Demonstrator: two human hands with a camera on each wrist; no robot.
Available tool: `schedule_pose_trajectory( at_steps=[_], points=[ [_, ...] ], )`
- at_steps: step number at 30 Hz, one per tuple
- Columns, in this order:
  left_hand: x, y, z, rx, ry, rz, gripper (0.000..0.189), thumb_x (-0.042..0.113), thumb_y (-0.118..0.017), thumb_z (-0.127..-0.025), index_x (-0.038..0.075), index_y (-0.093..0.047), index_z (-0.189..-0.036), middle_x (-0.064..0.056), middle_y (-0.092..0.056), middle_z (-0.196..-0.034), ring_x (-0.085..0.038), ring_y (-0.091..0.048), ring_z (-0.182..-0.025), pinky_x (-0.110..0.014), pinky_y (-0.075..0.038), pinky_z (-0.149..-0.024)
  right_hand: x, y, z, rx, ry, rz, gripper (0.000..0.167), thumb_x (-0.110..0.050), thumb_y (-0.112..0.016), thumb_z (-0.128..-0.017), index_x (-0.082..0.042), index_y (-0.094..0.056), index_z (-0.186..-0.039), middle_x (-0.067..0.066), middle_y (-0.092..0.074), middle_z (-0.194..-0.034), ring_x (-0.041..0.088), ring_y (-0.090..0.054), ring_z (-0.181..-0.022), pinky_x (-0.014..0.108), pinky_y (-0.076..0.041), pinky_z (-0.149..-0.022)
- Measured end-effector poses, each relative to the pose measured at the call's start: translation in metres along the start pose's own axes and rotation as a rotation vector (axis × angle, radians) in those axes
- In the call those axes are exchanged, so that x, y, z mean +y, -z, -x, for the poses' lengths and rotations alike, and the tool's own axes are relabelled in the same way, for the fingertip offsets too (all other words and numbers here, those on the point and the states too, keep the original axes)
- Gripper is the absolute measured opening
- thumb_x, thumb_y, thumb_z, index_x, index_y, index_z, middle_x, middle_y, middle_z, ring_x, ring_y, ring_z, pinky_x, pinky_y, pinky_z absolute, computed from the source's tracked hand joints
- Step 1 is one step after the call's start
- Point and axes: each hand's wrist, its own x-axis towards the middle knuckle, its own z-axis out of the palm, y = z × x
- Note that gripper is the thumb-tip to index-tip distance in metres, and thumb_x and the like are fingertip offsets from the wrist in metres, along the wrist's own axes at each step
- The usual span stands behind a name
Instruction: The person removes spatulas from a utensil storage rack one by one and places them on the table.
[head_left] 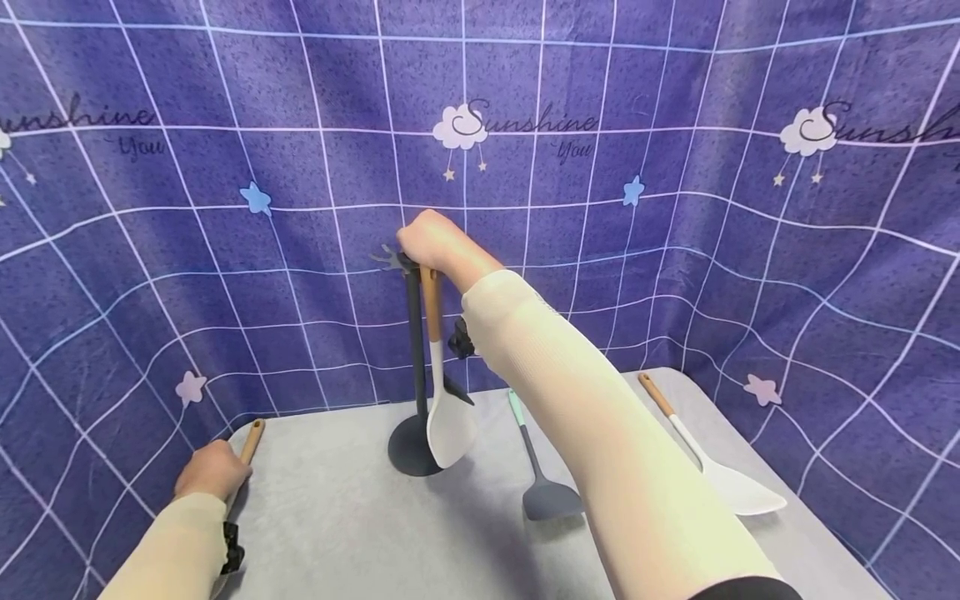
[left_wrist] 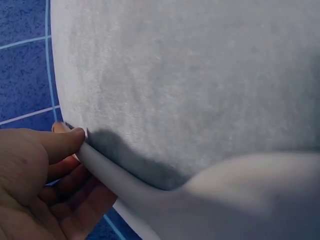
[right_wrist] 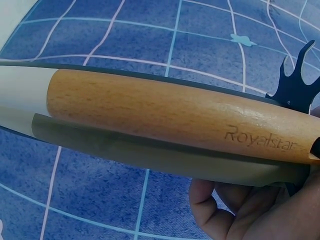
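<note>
My right hand (head_left: 435, 237) is raised at the top of a dark utensil stand (head_left: 417, 333) with antler-shaped hooks, gripping the end of a wooden-handled white spatula (head_left: 452, 425). The spatula hangs head down beside the pole. Close up in the right wrist view, its wooden handle (right_wrist: 175, 112) reads "Royalstar", with a grey-green handle (right_wrist: 150, 157) just below it. Curled fingertips show under the handle's end. At the table's left edge, my left hand (head_left: 212, 468) pinches the shaft of a wooden-handled utensil (left_wrist: 107, 170); its pale wide end is blurred in the left wrist view.
On the grey table (head_left: 322, 500) lie a dark turner (head_left: 551, 500) with a mint handle end and, farther right, another white spatula (head_left: 738, 487) with a wooden handle. The stand's round base (head_left: 408, 450) rests near the back edge. A purple-blue printed curtain (head_left: 525, 208) encloses the table.
</note>
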Motion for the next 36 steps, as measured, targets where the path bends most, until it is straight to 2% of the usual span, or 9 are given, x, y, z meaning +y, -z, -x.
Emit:
schedule_pose_trajectory(
  at_steps=[8,11,14,17,23,25,26,30,36],
  points=[
    [-0.004,-0.001,0.005,0.033,0.031,0.012,0.034,0.023,-0.072,-0.095,-0.01,-0.071,-0.093,-0.039,-0.072,-0.095,-0.055,-0.073,-0.086,-0.064,-0.061,-0.067,-0.001,-0.002,-0.001,-0.001,0.008,-0.017,0.049,-0.029,-0.04,-0.121,-0.016,-0.049,-0.074,-0.001,-0.05,-0.064,0.013,-0.039,-0.051,0.025,-0.039,-0.051],
    [0.004,0.001,-0.002,0.091,0.053,0.006,0.05,0.037,-0.061,-0.107,-0.011,-0.074,-0.097,-0.044,-0.072,-0.104,-0.062,-0.073,-0.091,-0.066,-0.06,-0.065,0.001,-0.002,-0.006,0.001,0.001,-0.029,0.047,-0.029,-0.041,-0.12,-0.014,-0.052,-0.077,0.002,-0.061,-0.069,0.015,-0.045,-0.052,0.027,-0.042,-0.051],
    [0.023,0.006,-0.01,0.194,0.03,0.022,0.056,0.042,-0.053,-0.111,-0.007,-0.078,-0.104,-0.044,-0.073,-0.115,-0.066,-0.072,-0.101,-0.069,-0.06,-0.066,0.011,-0.005,-0.029,-0.001,-0.025,-0.031,0.045,-0.03,-0.043,-0.118,-0.015,-0.054,-0.077,0.003,-0.063,-0.074,0.017,-0.051,-0.055,0.03,-0.045,-0.052],
    [0.06,0.016,-0.009,0.315,-0.048,0.116,0.045,0.039,-0.059,-0.111,0.0,-0.081,-0.112,-0.035,-0.078,-0.12,-0.061,-0.073,-0.108,-0.068,-0.06,-0.072,0.018,-0.006,-0.041,0.002,-0.025,-0.02,0.043,-0.03,-0.044,-0.115,-0.016,-0.052,-0.075,0.001,-0.053,-0.072,0.018,-0.051,-0.056,0.032,-0.047,-0.052],
    [0.171,0.045,0.019,0.552,-0.292,0.355,0.042,0.043,-0.066,-0.113,0.005,-0.082,-0.122,-0.021,-0.077,-0.112,-0.044,-0.074,-0.106,-0.059,-0.057,-0.091,0.014,-0.002,-0.027,0.001,-0.008,-0.01,0.044,-0.026,-0.041,-0.116,-0.014,-0.054,-0.075,0.003,-0.051,-0.075,0.018,-0.048,-0.059,0.033,-0.05,-0.057],
    [0.205,0.058,0.03,0.602,-0.384,0.421,0.044,0.044,-0.067,-0.114,0.005,-0.081,-0.126,-0.019,-0.077,-0.111,-0.041,-0.073,-0.105,-0.057,-0.056,-0.095,0.022,-0.006,-0.047,-0.001,-0.016,-0.006,0.042,-0.028,-0.043,-0.114,-0.015,-0.058,-0.076,0.003,-0.056,-0.079,0.018,-0.053,-0.06,0.033,-0.054,-0.057],
    [0.22,0.065,0.037,0.616,-0.422,0.452,0.045,0.045,-0.067,-0.114,0.005,-0.08,-0.131,-0.019,-0.078,-0.113,-0.041,-0.073,-0.107,-0.057,-0.056,-0.097,0.016,-0.005,-0.041,-0.005,-0.036,-0.003,0.041,-0.028,-0.043,-0.114,-0.015,-0.058,-0.078,0.004,-0.057,-0.082,0.019,-0.054,-0.063,0.033,-0.054,-0.059],
    [0.272,0.091,0.058,0.635,-0.553,0.563,0.061,0.049,-0.07,-0.112,0.006,-0.065,-0.154,-0.021,-0.074,-0.128,-0.041,-0.069,-0.12,-0.056,-0.053,-0.101,0.032,-0.01,-0.073,0.008,-0.034,0.004,0.039,-0.032,-0.049,-0.11,-0.019,-0.062,-0.076,0.002,-0.064,-0.085,0.018,-0.063,-0.063,0.034,-0.06,-0.06],
    [0.322,0.116,0.076,0.569,-0.603,0.589,0.092,0.065,-0.073,-0.106,0.012,-0.042,-0.175,-0.02,-0.055,-0.156,-0.042,-0.059,-0.144,-0.063,-0.053,-0.115,0.042,-0.01,-0.082,-0.001,-0.014,0.031,0.045,-0.032,-0.051,-0.11,-0.023,-0.059,-0.067,-0.004,-0.054,-0.069,0.016,-0.047,-0.059,0.033,-0.053,-0.059]
  ],
)
